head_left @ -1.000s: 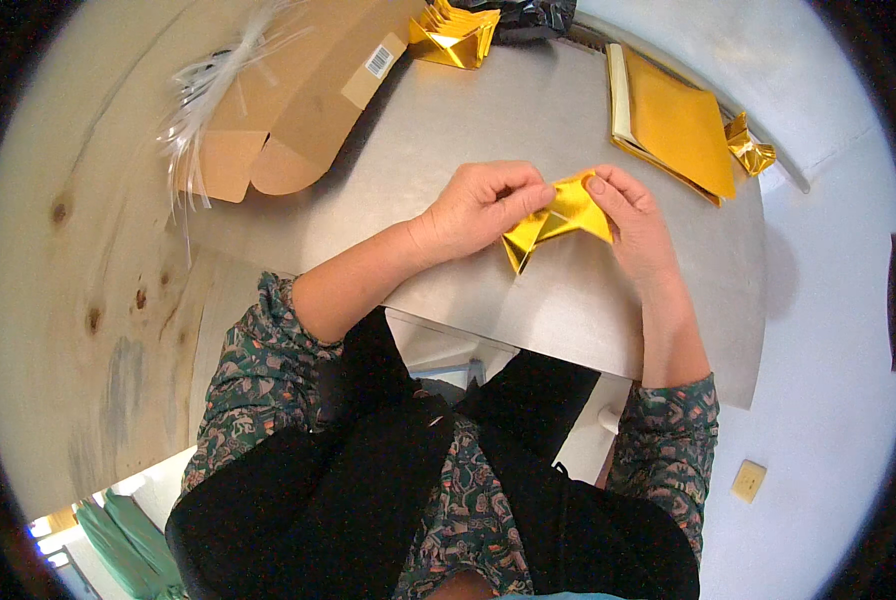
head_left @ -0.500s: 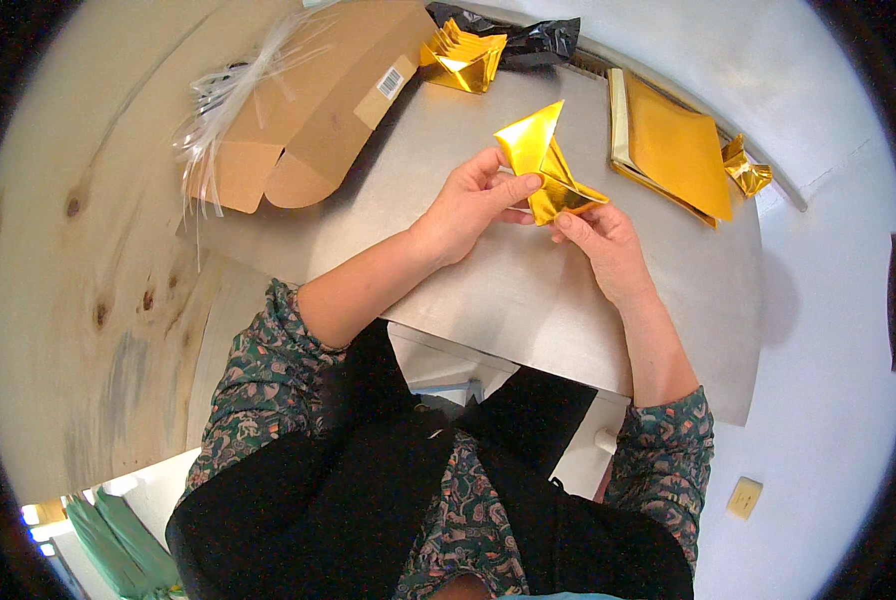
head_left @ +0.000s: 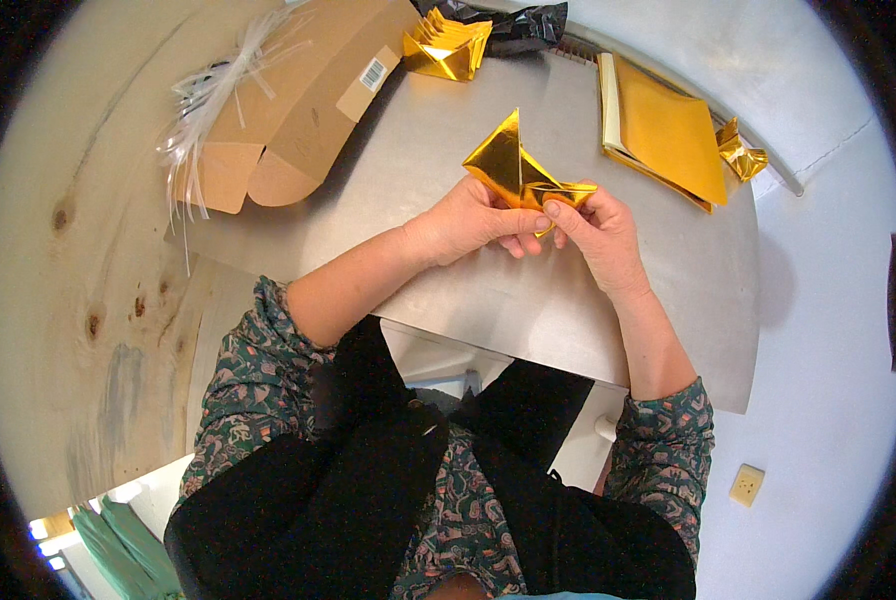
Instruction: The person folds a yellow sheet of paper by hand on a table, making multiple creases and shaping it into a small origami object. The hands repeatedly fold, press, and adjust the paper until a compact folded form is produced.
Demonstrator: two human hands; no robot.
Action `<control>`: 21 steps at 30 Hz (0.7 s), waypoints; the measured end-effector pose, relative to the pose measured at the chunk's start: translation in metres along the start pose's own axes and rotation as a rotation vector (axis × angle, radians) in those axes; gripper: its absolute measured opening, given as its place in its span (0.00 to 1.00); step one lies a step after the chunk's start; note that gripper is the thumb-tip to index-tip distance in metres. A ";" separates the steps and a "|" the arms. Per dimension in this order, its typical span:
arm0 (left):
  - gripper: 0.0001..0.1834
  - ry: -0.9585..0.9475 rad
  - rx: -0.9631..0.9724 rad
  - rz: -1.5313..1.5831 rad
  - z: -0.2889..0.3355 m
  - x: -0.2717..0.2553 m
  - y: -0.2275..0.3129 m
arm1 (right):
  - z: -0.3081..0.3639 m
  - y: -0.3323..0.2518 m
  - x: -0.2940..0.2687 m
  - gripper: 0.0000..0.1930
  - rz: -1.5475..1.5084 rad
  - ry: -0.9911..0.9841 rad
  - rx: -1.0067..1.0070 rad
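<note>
A folded piece of shiny gold foil paper (head_left: 503, 165) is held up between both hands above the grey tabletop (head_left: 528, 290). One pointed flap rises at its upper left, and a smaller flap sticks out to the right. My left hand (head_left: 478, 220) is closed on the lower left part, thumb in front and fingers behind. My right hand (head_left: 598, 230) pinches the lower right part, its thumb close to the left thumb. The fingers hide the bottom of the folded paper.
A cardboard box (head_left: 318, 95) with clear plastic strips (head_left: 203, 125) lies at the left. At the back are a stack of folded gold pieces (head_left: 448, 45) and black plastic (head_left: 528, 28). To the right lie a stack of gold sheets (head_left: 663, 130) and another gold piece (head_left: 743, 155) by the wall.
The folded gold paper has tilted and moved slightly left and down. My thumbs have come together at its lower part, and its right side looks more gathered. The whole view has shifted slightly.
</note>
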State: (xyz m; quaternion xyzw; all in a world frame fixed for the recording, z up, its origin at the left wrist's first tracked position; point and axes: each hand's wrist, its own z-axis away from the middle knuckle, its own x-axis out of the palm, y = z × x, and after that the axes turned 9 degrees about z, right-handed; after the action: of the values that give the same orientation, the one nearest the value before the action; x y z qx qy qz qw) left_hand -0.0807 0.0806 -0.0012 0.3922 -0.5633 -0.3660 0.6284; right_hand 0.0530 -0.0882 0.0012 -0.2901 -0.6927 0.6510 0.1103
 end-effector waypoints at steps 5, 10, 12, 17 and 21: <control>0.13 -0.022 -0.002 0.005 0.001 -0.001 0.002 | 0.000 -0.001 0.000 0.10 0.036 0.000 0.008; 0.12 0.038 -0.054 0.006 0.001 0.002 0.001 | 0.001 -0.003 0.002 0.12 0.077 0.040 0.054; 0.11 0.046 -0.040 0.000 0.000 0.003 0.001 | 0.001 -0.003 0.003 0.12 0.079 0.054 0.055; 0.10 -0.043 0.000 -0.022 -0.002 0.001 0.002 | 0.000 -0.001 0.003 0.13 0.085 0.068 0.063; 0.09 -0.071 0.013 -0.039 -0.001 -0.001 0.001 | -0.002 -0.002 0.000 0.14 0.037 0.031 0.088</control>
State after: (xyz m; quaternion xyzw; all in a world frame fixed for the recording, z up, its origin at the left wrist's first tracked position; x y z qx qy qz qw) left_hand -0.0803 0.0822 -0.0013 0.3940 -0.5800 -0.3883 0.5980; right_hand 0.0536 -0.0870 0.0030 -0.3079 -0.6560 0.6784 0.1214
